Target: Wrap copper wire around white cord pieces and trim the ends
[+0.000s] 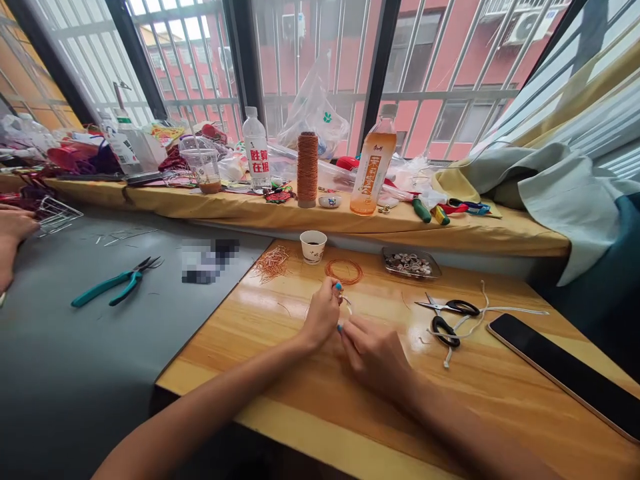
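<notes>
Head view: at the far left, another person's hand [15, 227] rests beside a wire rack [56, 215] on the grey table [100, 380]. Nearer the middle of that table lie open teal pliers [134, 277], untouched.

On the wooden table [280, 408], a loose pile of copper-coloured strands [273, 264] sits left of a paper cup [313, 248] of dark liquid. Right of the cup lies a coil [360, 272] of similar colour, just beyond the hands. These look like stock for the work, with plenty left over.

The left hand [323, 313] pinches a small, curved pale piece [349, 305] between thumb and forefinger, raised over the wooden table. The right hand [375, 347], close below and to its right, is also pinched and seems to grip the lower end; the fingers hide exactly how. This piece looks in progress, not yet set down; how much of it is finished cannot be told.

Further right, a clear tray [434, 272] holds many small pale bits [410, 261], seemingly waiting. Scissors [453, 306] lie open across white cords [515, 310], out of use, with a dark-screened phone [565, 373] at the edge.
</notes>
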The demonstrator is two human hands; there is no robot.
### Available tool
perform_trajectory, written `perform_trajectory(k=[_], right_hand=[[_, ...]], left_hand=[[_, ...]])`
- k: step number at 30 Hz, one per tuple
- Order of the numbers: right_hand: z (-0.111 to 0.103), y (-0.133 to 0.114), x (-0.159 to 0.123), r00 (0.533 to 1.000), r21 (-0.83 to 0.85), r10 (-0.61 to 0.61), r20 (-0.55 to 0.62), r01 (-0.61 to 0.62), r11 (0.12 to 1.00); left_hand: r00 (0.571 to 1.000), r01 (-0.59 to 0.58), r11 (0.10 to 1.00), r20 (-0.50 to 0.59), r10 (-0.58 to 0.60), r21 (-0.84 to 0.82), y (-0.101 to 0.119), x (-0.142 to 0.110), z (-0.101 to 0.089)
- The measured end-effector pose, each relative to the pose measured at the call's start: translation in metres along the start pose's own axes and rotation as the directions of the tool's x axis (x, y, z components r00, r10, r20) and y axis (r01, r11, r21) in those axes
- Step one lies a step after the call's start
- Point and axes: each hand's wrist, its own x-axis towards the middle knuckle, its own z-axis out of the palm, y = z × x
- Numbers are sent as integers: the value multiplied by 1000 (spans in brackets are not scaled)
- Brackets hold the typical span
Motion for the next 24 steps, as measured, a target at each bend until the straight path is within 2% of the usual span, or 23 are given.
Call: perform_trajectory(k=[2, 3, 4, 5, 6, 7, 9, 11, 14, 16, 20, 24], right_hand=[[-4, -8, -2, 962, -108, -267, -60, 259, 960], [-9, -4, 3, 948, -126, -304, -89, 292, 948], [-14, 3, 10, 958, -111, -261, -119, 248, 962], [-20, 12, 18, 977, -64, -155, -145, 147, 987], [-24, 23, 27, 988, 3, 37, -149, -37, 999], [-25, 32, 34, 970, 106, 211, -117, -199, 974], [-22, 43, 42, 922, 264, 387, -7, -372, 890], [-11, 40, 38, 899, 330, 419, 128, -437, 836], [7, 17, 19, 947, 307, 279, 157, -316, 898], [12, 3, 8, 964, 355, 223, 148, -262, 897], [9, 0, 4, 933, 521, 281, 225, -359, 775], [7, 6, 9, 896, 597, 341, 285, -444, 668]], left_hand=[[998, -15, 993, 59, 8, 116, -5, 1, 1], [992, -63, 984, 115, 44, 165, -7, -1, 2], [979, -132, 971, 179, 96, 199, -7, -5, 4], [960, -206, 954, 234, 154, 217, -5, -8, 5], [940, -270, 938, 268, 209, 217, -3, -12, 6], [929, -310, 928, 273, 250, 205, 0, -15, 7], [945, -293, 941, 201, 258, 168, 6, -18, 6], [976, -205, 973, 102, 194, 110, 10, -15, 2], [995, -103, 990, 25, 101, 94, 9, -7, -4], [995, -102, 988, 31, 99, 113, 9, -4, -6], [992, -109, 991, 65, 104, 77, 14, -9, -4], [995, -46, 998, 83, 50, -45, 22, -17, -2]])
